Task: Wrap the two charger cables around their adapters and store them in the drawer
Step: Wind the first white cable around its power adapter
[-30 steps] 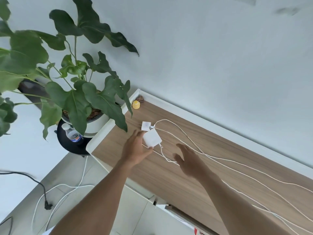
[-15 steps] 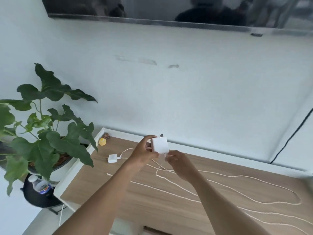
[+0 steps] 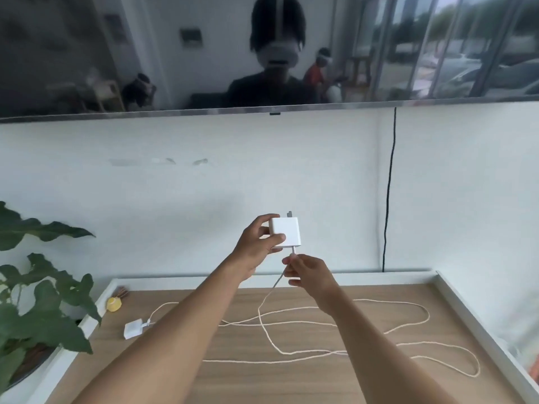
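While the left hand (image 3: 256,243) grips the white adapter (image 3: 287,233), thumb curled across its front face and fingers over its top edge, the block sits at that hand's two o'clock, raised well clear of the wooden top (image 3: 262,383). At the adapter's six o'clock the right hand (image 3: 309,272) pinches the cable (image 3: 264,330) just beneath the point where it leaves the block's lower edge.

The adapter is a plain, rounded white square with a dark prong showing at its twelve o'clock edge. Its cable is thin and off-white. It drops from the pinch to the surface and runs out in wide loose loops towards three and four o'clock.

A second adapter (image 3: 132,330), smaller and white, lies flat on the wood at eight o'clock from the hands, with a second cable (image 3: 163,305) plugged into its side.

Both forearms cover stretches of the strands. Where the loops cross at the middle of the top, I cannot tell which strand belongs to which adapter. The right fingertips are tucked out of sight behind the pinch.
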Demonstrator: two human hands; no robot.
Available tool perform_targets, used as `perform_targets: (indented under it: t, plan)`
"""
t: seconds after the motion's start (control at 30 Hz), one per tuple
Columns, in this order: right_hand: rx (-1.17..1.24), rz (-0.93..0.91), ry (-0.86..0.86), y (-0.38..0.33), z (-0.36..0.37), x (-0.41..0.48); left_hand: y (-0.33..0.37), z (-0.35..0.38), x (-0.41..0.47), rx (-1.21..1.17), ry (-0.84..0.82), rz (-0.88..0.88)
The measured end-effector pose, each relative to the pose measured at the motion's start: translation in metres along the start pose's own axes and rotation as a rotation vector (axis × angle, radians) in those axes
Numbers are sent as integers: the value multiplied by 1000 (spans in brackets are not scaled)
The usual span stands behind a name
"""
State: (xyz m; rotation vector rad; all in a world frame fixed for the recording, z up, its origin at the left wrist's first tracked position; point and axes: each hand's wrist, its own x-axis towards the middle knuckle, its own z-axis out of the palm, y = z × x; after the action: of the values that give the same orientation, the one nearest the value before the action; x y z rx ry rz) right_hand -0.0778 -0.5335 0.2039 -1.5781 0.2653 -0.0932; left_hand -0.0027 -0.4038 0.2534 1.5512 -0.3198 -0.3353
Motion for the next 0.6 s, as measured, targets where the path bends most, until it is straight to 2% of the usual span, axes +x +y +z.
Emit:
perform_targets:
  t: [0.17,0.33,0.47,0.6]
  plan:
    - [-12,-11,-36,-2,-40,-15,29,39,4,-36,-65,59]
    - [-136,-30,-53,2,-75,-24,48,63,1,-139,-112,66]
    - [-165,-65,26,-3,-110,-20,58,76,0,-125,-273,70]
    - [-332,-59,1,-17,-138,-16,51,81,-8,-29,-406,60]
